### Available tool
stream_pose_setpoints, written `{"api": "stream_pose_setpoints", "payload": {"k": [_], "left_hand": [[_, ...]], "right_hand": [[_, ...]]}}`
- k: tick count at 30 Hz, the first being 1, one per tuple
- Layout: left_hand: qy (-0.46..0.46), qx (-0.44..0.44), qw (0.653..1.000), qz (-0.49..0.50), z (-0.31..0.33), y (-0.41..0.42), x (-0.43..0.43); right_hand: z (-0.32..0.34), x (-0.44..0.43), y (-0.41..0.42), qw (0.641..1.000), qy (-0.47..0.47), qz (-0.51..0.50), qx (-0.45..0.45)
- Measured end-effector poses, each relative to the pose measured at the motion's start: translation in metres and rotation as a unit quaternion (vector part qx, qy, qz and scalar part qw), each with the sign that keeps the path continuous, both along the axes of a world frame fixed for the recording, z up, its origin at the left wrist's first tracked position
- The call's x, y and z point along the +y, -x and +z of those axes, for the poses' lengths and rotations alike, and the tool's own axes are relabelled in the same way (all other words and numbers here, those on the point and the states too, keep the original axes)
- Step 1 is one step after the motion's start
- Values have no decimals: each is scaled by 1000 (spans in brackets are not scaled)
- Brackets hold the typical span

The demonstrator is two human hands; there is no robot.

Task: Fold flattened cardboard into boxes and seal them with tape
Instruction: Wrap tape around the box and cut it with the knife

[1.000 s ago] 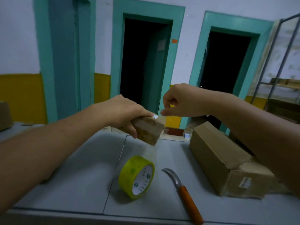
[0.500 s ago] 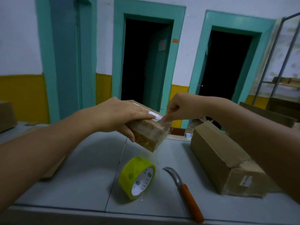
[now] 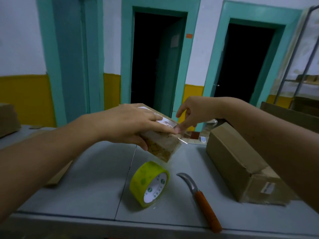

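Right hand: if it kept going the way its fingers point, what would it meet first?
Probably the small box that the left hand holds; the right hand points down at its top edge, seemingly touching it.

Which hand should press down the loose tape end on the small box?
Right, I'd say. The left hand grips the small box and holds it in the air, while the right hand touches the box's corner with its fingertips, right beside the loose tape end.

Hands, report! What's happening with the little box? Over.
Left hand grips small box, off the table. Right fingers press tape on its top edge. Nothing blocking.
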State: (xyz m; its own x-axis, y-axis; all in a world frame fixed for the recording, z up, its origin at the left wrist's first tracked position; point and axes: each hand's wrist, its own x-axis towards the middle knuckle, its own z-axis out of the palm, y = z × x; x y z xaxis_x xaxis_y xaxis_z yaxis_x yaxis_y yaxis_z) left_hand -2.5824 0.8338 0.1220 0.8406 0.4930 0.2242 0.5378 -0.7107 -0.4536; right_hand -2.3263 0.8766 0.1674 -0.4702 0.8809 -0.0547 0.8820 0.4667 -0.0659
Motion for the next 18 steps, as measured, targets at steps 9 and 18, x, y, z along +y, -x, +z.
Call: {"api": "stream_pose_setpoints", "payload": {"k": [9,18], "left_hand": [[16,32,999,10,-7,-1,15],[121,21,991,44,-23,2,40]], "right_hand": [[-25,28,-20,996,37,-17,79],[-79,52,-38,984,67,53,155]]}}
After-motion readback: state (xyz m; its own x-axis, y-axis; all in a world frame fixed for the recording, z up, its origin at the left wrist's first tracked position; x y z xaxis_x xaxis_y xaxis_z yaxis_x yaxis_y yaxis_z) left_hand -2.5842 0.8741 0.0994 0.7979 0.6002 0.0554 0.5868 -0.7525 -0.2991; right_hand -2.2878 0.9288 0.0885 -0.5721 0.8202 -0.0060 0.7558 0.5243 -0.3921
